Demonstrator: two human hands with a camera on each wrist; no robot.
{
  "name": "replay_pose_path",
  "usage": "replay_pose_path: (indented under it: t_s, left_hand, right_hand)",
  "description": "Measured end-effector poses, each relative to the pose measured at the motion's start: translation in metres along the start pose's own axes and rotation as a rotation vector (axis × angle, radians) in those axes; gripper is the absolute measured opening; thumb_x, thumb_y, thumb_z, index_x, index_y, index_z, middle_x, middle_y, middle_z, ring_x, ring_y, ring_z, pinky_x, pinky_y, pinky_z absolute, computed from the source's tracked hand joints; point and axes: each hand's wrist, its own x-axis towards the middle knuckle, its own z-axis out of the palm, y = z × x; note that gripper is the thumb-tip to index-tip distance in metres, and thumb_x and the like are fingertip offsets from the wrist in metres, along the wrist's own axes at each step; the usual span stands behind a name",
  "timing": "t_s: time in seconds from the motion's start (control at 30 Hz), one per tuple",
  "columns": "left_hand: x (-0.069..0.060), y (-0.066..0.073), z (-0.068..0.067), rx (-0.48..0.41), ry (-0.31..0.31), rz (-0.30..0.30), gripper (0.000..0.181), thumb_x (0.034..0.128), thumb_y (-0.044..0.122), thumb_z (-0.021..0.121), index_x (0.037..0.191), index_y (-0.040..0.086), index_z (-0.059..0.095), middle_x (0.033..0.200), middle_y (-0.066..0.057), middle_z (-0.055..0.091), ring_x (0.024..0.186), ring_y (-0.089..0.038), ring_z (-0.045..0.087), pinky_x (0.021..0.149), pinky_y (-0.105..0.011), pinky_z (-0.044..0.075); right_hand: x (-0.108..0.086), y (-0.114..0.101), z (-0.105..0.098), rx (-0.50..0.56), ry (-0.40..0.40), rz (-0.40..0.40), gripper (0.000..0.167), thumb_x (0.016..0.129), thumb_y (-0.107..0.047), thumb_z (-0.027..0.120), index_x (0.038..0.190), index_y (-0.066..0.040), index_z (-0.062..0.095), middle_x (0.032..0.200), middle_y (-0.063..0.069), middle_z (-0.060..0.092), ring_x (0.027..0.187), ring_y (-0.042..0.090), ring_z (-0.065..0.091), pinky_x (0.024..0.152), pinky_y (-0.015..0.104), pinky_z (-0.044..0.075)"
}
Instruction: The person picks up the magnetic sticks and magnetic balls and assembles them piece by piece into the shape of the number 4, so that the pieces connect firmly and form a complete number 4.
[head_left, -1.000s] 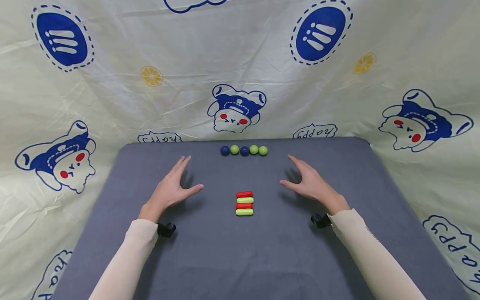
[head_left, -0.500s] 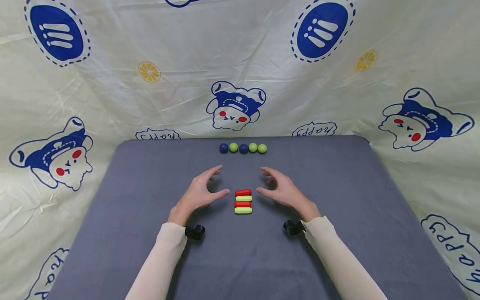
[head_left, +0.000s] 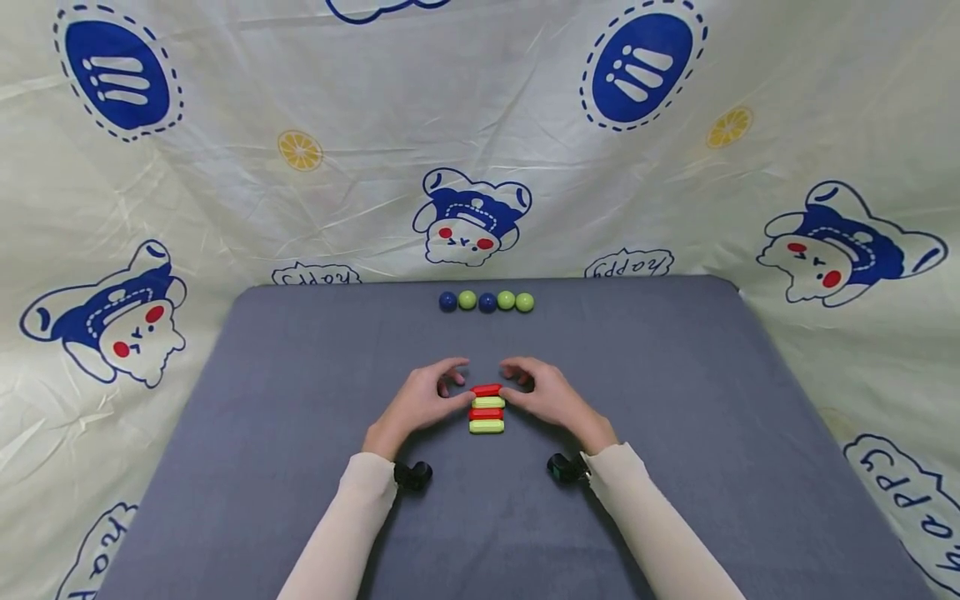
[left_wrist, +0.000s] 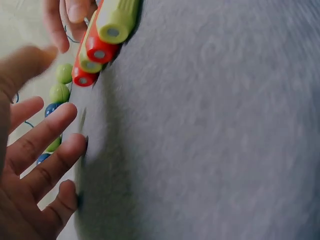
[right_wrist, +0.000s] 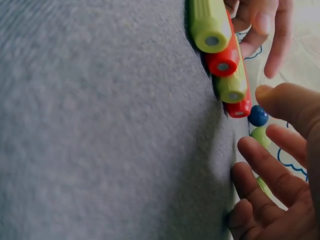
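Magnetic sticks, red and yellow-green by turns, lie side by side in the middle of the table. The farthest is a red stick (head_left: 487,389); the nearest is a yellow-green stick (head_left: 486,427). My left hand (head_left: 423,398) is at their left, its thumb close to the far red stick's left end. From the other side my right hand (head_left: 551,396) mirrors it, thumb by that stick's right end. Both wrist views show fingers loosely bent and a small gap between each thumb and the sticks, whose ends carry metal discs, as on the red stick (left_wrist: 84,78).
A row of balls lies near the table's far edge, among them a dark blue ball (head_left: 447,302) and a light green ball (head_left: 525,302). The grey tabletop (head_left: 315,350) reaches back to a printed curtain (head_left: 360,200).
Both hands have moved inward from wide apart, the left to the right and the right to the left, down to the sticks. Their fingers have bent more. Sticks and balls have not moved.
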Motion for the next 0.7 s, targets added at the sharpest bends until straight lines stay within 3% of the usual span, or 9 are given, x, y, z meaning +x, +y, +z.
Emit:
replay_pose_path:
  t_s: [0.37, 0.7]
  left_hand:
    - [0.002, 0.003, 0.01, 0.046, -0.014, -0.004, 0.03, 0.0963, 0.024, 0.074, 0.124, 0.013, 0.074, 0.101, 0.002, 0.073, 0.067, -0.009, 0.052, 0.062, -0.024, 0.044]
    - [0.006, 0.005, 0.011, 0.1, -0.007, 0.035, 0.017, 0.0975, 0.018, 0.072, 0.112, 0.012, 0.08, 0.108, -0.004, 0.076, 0.085, -0.014, 0.062, 0.081, -0.033, 0.053]
  right_hand:
    - [0.004, 0.0, 0.009, -0.012, 0.022, -0.079, 0.024, 0.097, -0.014, 0.07, 0.119, -0.005, 0.073, 0.113, 0.01, 0.073, 0.096, 0.021, 0.064, 0.086, 0.041, 0.055]
    - [0.006, -0.003, 0.009, -0.036, 0.002, -0.046, 0.016, 0.098, -0.014, 0.071, 0.112, -0.008, 0.077, 0.107, 0.007, 0.072, 0.091, 0.016, 0.063, 0.083, 0.036, 0.054]
